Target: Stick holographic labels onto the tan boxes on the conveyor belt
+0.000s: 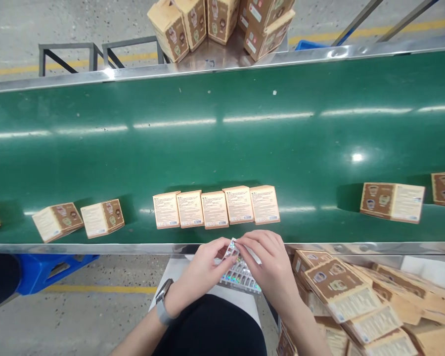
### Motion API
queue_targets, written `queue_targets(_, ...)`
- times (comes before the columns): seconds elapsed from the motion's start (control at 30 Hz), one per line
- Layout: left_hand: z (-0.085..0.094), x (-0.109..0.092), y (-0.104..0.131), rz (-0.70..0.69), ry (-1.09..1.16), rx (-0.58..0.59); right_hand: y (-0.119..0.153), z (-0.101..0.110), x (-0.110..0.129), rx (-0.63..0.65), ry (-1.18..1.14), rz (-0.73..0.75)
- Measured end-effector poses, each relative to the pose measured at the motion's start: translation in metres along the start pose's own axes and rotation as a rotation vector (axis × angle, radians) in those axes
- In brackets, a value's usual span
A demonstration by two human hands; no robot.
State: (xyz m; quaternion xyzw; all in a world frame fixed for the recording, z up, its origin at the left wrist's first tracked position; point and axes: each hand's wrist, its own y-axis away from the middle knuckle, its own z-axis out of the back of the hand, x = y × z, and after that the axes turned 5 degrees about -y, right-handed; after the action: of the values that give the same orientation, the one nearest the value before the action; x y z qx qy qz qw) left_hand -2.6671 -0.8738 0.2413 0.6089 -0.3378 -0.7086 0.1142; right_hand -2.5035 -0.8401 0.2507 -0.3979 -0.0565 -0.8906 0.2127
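At the lower centre of the frame, I have the left hand [206, 264] and right hand [270, 257] pinching a shiny sheet [241, 276] near its top corner, just below five boxes [215, 210] lined up on the green belt [222, 153].

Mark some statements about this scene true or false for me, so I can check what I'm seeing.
1. Five cream printed cardboard boxes sit in a row on the green conveyor belt. True.
2. The grey-banded wristwatch is on the right wrist. False: it is on the left.
3. The left hand and right hand both hold a shiny, rainbow-glinting item. True.
4. The heap of brown-and-cream cardboard cartons lies at the person's left. False: it lies at the right.
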Motion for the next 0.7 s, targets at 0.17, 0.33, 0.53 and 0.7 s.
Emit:
queue_targets(0.17, -0.003, 0.014, -0.009, 0.122, 0.224, -0.027, 0.000, 0.003, -0.015, -0.033, -0.157, -0.102)
queue_targets(0.33, 0.005, 0.021, -0.013, 0.166, 0.204, -0.015, -0.007, 0.015, -0.077, -0.211, -0.267, -0.543)
queue_targets(0.53, 0.015, 0.030, -0.010, 0.179, 0.166, -0.024, -0.014, 0.005, -0.119, -0.240, -0.467, -0.740)
queue_targets(0.7, 0.020, 0.035, -0.009, 0.182, 0.168, -0.021, -0.014, 0.001, -0.115, -0.249, -0.413, -0.732)
